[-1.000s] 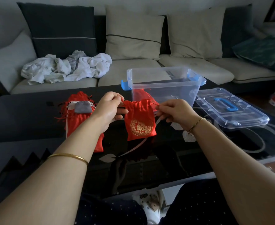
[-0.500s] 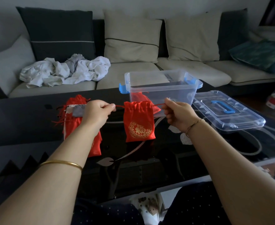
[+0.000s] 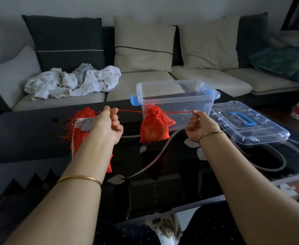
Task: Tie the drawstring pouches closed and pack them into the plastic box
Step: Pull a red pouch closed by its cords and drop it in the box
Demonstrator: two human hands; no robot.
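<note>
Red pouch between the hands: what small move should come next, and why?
Probably bring both hands inward and cross the cords to start a knot. The red pouch has its mouth gathered shut, the left hand and right hand each pinch a taut cord end, and no knot shows yet.

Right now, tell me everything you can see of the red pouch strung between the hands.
The pouch is red, shiny, satin-like cloth with a blurred gold pattern on its front. Its mouth is gathered tight into a small ruffle. It hangs upright from a thin red cord stretched taut sideways; the left hand pinches one end, the right hand the other. It is in front of the clear box; whether its bottom touches the table is unclear.
</note>
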